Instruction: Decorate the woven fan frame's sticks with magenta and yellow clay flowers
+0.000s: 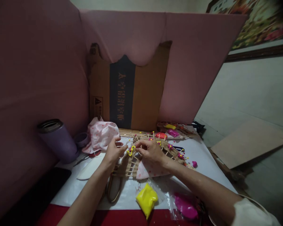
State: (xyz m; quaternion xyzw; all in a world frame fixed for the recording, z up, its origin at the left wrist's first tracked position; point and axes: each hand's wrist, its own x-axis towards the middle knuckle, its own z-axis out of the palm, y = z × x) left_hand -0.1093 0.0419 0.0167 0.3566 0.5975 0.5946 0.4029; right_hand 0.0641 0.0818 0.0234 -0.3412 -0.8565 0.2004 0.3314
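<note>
A woven straw piece [129, 168] with thin sticks lies in front of me, with small pink and yellow clay flowers [170, 146] along its upper edge. A yellow clay piece [130, 151], looped in outline, is at its left part, between my hands. My right hand [153, 153] reaches over the weave with thumb and forefinger pinched at the right edge of this yellow piece. My left hand [114, 151] is on the other side, fingers apart, thumb tip close to the yellow piece; whether it touches cannot be told. Dotted cloth [148, 171] lies under my right hand.
A yellow clay packet [147, 199] and a magenta one [185, 207] lie at the front. A purple tumbler [58, 141], its lid [81, 139] and bunched cloth [101, 131] stand left. Behind are a cardboard sheet [146, 94] and more clay packets [173, 132].
</note>
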